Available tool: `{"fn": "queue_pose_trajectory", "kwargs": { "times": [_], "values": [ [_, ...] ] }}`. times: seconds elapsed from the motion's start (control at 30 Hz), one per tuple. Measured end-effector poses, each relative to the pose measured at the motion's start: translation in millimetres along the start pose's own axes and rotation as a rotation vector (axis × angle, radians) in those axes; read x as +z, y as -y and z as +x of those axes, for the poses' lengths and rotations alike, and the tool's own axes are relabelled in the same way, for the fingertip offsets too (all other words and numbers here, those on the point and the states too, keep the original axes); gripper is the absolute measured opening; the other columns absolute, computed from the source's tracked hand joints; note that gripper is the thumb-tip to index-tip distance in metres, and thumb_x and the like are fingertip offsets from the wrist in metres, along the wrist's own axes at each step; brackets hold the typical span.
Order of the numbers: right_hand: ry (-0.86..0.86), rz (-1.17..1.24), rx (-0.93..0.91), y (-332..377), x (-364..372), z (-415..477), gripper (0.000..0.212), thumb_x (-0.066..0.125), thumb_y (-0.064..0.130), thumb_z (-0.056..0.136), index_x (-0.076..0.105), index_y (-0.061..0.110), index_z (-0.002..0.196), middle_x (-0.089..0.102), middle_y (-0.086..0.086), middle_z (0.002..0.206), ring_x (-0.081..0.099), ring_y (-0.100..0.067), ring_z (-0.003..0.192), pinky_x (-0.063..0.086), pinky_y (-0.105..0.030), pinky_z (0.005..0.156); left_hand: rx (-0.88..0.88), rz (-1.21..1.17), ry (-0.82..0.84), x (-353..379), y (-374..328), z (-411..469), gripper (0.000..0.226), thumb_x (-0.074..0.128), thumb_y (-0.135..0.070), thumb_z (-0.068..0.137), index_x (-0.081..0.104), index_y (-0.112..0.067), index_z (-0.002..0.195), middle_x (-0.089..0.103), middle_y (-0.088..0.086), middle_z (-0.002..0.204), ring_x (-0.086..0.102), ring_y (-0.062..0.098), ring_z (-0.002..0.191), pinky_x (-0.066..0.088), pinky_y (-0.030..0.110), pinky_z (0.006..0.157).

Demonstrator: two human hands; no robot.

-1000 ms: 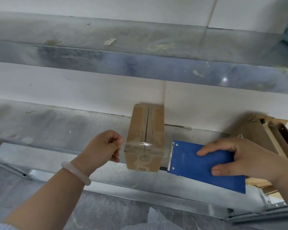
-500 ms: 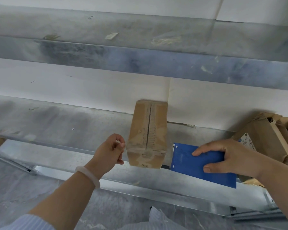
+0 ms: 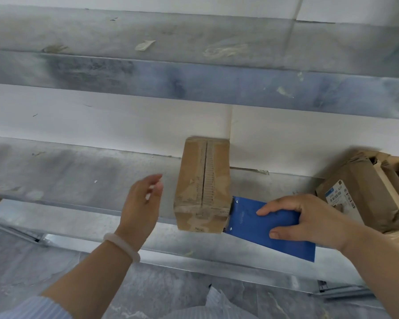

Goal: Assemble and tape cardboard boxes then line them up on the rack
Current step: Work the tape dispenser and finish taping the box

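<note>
A small taped cardboard box (image 3: 203, 185) stands on the metal rack shelf (image 3: 78, 178), its far end against the white wall. Clear tape runs along its centre seam. My right hand (image 3: 309, 219) grips a blue tape dispenser (image 3: 260, 229), whose toothed edge touches the box's right front corner. My left hand (image 3: 143, 203) hovers just left of the box with its fingers apart, holding nothing. It wears a pale bangle on the wrist.
A torn, open cardboard carton (image 3: 369, 194) with a printed label sits on the shelf at the far right. An upper metal shelf (image 3: 194, 81) runs overhead. Grey floor lies below the shelf's front edge.
My left hand has let go of the box's front left corner and opened, pulling slightly left. The dispenser has stayed at the box's right side.
</note>
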State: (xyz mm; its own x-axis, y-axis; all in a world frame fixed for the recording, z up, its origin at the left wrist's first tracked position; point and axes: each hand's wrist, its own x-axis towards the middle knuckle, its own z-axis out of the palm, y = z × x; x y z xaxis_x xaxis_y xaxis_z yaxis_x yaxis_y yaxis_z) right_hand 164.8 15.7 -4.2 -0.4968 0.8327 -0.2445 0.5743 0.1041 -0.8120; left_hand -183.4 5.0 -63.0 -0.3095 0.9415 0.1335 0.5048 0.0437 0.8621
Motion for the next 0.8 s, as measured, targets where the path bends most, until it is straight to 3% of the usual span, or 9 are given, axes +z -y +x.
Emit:
{"fn": "queue_pose_trajectory", "kwargs": {
  "times": [0.1,0.17,0.23,0.3,0.53,0.8],
  "values": [
    [-0.016,-0.013,0.005,0,0,0,0.044,0.082,0.052,0.058,0.071,0.054,0.1,0.068,0.03,0.106,0.068,0.003,0.092,0.052,-0.013,0.073,0.636,0.268,0.175,8,-37,5,0.045,0.037,-0.047,0.099,0.054,-0.025,0.134,0.059,-0.006,0.131,0.049,0.01,0.123,0.037,0.026,0.104],
    [-0.018,-0.019,0.007,1,0,0,0.045,0.08,0.057,0.057,0.07,0.055,0.101,0.068,0.031,0.107,0.067,0.004,0.093,0.053,-0.013,0.077,0.836,0.515,0.385,24,-54,6,0.052,0.03,-0.053,0.098,0.042,-0.03,0.143,0.045,-0.006,0.147,0.036,0.015,0.138,0.027,0.034,0.114],
    [-0.018,-0.022,0.012,2,0,-1,0.044,0.079,0.058,0.057,0.07,0.056,0.1,0.067,0.032,0.106,0.067,0.005,0.094,0.052,-0.012,0.078,0.863,0.777,0.523,38,-56,4,0.056,0.02,-0.056,0.097,0.027,-0.036,0.148,0.027,-0.009,0.156,0.024,0.018,0.145,0.02,0.043,0.117],
    [-0.02,-0.015,0.023,1,-2,-4,0.042,0.079,0.056,0.059,0.07,0.055,0.099,0.068,0.031,0.106,0.067,0.005,0.093,0.051,-0.01,0.075,0.872,0.884,0.528,42,-48,4,0.055,0.018,-0.056,0.097,0.025,-0.037,0.149,0.026,-0.009,0.156,0.027,0.019,0.144,0.024,0.048,0.116],
    [-0.033,0.074,0.056,-4,-20,-31,0.039,0.082,0.044,0.06,0.073,0.049,0.098,0.072,0.023,0.103,0.069,0.0,0.091,0.052,-0.011,0.073,0.911,0.901,0.52,44,-42,8,0.052,0.026,-0.055,0.097,0.028,-0.038,0.146,0.036,-0.008,0.152,0.039,0.02,0.138,0.034,0.048,0.111],
    [0.022,-0.01,0.128,4,-33,-45,0.043,0.078,0.055,0.06,0.069,0.056,0.102,0.069,0.03,0.105,0.068,0.003,0.093,0.054,-0.014,0.08,0.904,0.886,0.524,44,-44,9,0.052,0.027,-0.054,0.096,0.028,-0.037,0.145,0.038,-0.008,0.151,0.041,0.02,0.137,0.037,0.049,0.109]
  ]
}}
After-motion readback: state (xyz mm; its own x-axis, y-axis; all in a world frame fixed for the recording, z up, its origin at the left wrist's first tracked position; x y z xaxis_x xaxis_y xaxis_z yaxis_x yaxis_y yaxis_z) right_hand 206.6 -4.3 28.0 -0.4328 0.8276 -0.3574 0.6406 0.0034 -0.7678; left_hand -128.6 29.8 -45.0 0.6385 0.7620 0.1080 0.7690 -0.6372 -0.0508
